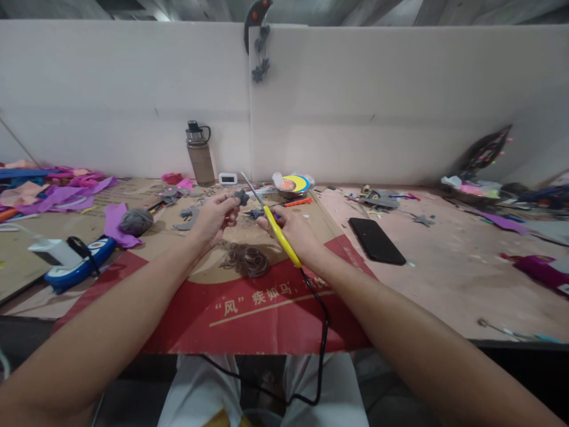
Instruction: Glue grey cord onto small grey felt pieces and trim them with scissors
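My left hand is closed, pinching a small dark grey star- or flower-shaped felt piece between thumb and fingertips. My right hand is wrapped round a soldering iron with a yellow handle and a black cord. Its metal rod points up and to the left, close to the right side of the grey piece; whether they touch I cannot tell. By the right fingertips is a small dark blue object, partly hidden. Below both hands lies a loose coil of thin brownish cord.
Red-and-brown cardboard covers the front of the table. A black phone lies right. A grey yarn ball and a blue power strip are left. A water bottle stands behind. The black cord hangs over the edge.
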A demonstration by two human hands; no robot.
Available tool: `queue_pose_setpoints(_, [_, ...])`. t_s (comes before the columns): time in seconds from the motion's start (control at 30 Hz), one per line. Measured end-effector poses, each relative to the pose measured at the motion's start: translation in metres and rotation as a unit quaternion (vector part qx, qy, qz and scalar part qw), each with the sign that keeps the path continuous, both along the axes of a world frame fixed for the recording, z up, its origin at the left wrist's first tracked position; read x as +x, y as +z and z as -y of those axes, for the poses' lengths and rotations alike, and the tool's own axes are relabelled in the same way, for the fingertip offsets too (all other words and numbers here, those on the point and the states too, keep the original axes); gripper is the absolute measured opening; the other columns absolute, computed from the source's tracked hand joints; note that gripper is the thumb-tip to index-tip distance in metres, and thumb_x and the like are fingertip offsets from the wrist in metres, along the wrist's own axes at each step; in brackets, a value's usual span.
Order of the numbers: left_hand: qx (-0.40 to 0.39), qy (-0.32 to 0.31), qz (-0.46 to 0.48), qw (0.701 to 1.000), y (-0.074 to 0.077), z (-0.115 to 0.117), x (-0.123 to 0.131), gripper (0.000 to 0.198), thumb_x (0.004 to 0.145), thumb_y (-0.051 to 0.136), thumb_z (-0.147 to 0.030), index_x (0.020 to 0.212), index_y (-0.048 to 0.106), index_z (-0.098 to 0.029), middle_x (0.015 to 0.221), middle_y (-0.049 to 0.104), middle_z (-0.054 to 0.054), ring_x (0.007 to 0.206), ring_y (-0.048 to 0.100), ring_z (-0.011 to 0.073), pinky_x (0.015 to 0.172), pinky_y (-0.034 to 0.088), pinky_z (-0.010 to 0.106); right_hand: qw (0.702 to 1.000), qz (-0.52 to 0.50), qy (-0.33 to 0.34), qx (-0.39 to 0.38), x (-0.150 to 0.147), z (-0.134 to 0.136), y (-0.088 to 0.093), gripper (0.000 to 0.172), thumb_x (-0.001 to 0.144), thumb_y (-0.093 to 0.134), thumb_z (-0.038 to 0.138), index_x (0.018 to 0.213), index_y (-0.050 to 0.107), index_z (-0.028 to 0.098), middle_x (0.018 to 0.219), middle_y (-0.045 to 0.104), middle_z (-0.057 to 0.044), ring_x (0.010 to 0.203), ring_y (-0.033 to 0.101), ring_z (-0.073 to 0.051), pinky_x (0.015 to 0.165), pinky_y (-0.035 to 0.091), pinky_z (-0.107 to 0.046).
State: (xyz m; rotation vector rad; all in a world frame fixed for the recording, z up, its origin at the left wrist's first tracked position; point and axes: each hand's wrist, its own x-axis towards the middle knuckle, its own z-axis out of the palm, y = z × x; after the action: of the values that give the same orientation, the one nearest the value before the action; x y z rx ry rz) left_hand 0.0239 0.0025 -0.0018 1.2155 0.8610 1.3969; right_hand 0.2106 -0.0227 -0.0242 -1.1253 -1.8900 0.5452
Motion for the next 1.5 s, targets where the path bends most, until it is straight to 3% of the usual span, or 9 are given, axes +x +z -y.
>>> queue_pose_setpoints(0.2, [-0.012, -0.008, -0.003, 1.000, -0.0013, -0.0003, -0.0001, 0.019, 0.067, 0.071, -0.024, 0.073, 0.056, -0.015, 0.070, 0.064, 0.004, 0.052, 0.057, 0.0095, 0.044, 0.038, 0.019, 1.000, -0.004, -0.011, 0.014, 0.0018, 0.0028, 0.0040, 0.035, 0.084, 0.056, 0.050, 0.104, 0.056, 0.022, 0.088, 0.064, -0.004, 0.076, 0.055, -0.018, 0.069, 0.040, -0.032])
queue_pose_setpoints(0.4, [0.009, 0.004, 0.008, 1.000, -0.0032, -0.0023, 0.0004, 0.017, 0.065, 0.069, -0.017, 0.068, 0.052, -0.016, 0.060, 0.060, 0.000, 0.044, 0.048, 0.0061, 0.042, 0.033, 0.018, 1.000, -0.013, -0.011, 0.019, 0.0029, -0.0004, 0.0000, 0.031, 0.085, 0.054, 0.051, 0.099, 0.053, 0.023, 0.084, 0.062, -0.002, 0.074, 0.054, -0.017, 0.069, 0.039, -0.031])
queue_pose_setpoints(0.7, [0.021, -0.019, 0.022, 0.999, -0.0019, -0.0017, -0.0013, 0.018, 0.068, 0.069, -0.020, 0.069, 0.051, -0.016, 0.054, 0.048, -0.005, 0.044, 0.038, 0.0046, 0.041, 0.027, 0.017, 0.999, 0.008, 0.032, 0.003, 0.0053, -0.0018, -0.0007, 0.029, 0.087, 0.052, 0.052, 0.092, 0.053, 0.023, 0.075, 0.057, 0.001, 0.066, 0.049, -0.014, 0.064, 0.036, -0.029])
queue_pose_setpoints(1.5, [0.014, -0.037, 0.026, 0.999, 0.0012, 0.0032, 0.0028, 0.016, 0.068, 0.071, -0.019, 0.071, 0.055, -0.015, 0.054, 0.047, -0.004, 0.042, 0.037, 0.0037, 0.040, 0.027, 0.017, 0.999, 0.031, 0.040, -0.017, 0.0021, 0.0032, 0.0021, 0.034, 0.085, 0.054, 0.055, 0.083, 0.054, 0.022, 0.070, 0.053, 0.002, 0.063, 0.045, -0.014, 0.062, 0.033, -0.030])
